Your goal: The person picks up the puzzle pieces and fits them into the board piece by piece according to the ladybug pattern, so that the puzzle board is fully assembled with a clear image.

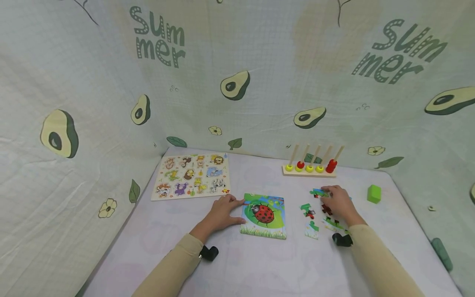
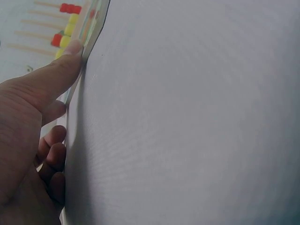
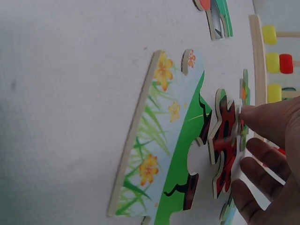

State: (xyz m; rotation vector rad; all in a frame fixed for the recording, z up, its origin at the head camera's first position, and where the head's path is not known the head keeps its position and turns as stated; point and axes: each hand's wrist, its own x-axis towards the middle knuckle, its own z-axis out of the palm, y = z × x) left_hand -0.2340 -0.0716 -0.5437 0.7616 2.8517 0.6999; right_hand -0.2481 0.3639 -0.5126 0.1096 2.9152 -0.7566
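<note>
A square ladybug picture board [image 1: 264,216] lies flat on the table. My left hand [image 1: 222,212] touches its left edge, thumb and index finger spread apart along that side. In the left wrist view the thumb [image 2: 54,75] rests against an edge. My right hand [image 1: 338,202] is over loose puzzle pieces, its fingertips by a green-and-blue piece [image 1: 318,192]. Seen from the right wrist, the fingers are slightly bent beside a dark red piece [image 3: 225,140], and a flowered grass piece [image 3: 159,140] lies nearer. The hand partly hides several pieces.
An animal peg puzzle board [image 1: 193,175] lies at the back left. Behind the loose pieces stands a wooden bead stacker [image 1: 309,173] with upright rods. A green block [image 1: 374,194] sits at the right. Printed cloth walls [image 1: 259,123] border the table.
</note>
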